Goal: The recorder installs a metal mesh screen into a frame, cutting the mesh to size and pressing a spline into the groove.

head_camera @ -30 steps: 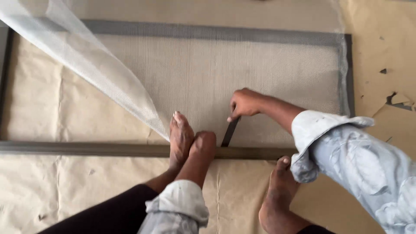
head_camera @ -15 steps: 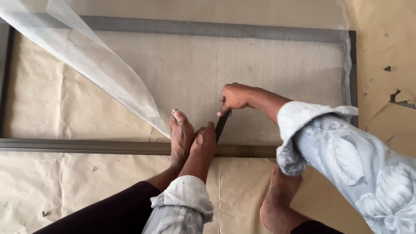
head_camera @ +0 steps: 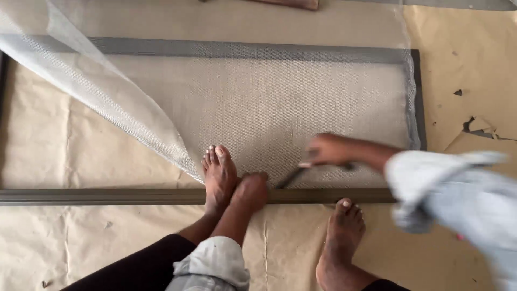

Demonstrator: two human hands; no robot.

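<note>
Pressing the frame (head_camera: 134, 196) on the papered floor, your left hand (head_camera: 250, 189) is fisted; your blurred right hand (head_camera: 326, 150) grips a thin tool (head_camera: 291, 178). Mesh (head_camera: 258, 113), light and floppy, lies across; grasp its loose edge.

Left hand (head_camera: 250, 189) presses the frame (head_camera: 107, 195); blurred right hand (head_camera: 328, 150) apparently holds a tool (head_camera: 291, 177).

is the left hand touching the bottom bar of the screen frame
Touching. The head view shows the left hand pressed down on the frame's bottom bar, beside the left foot.
</note>
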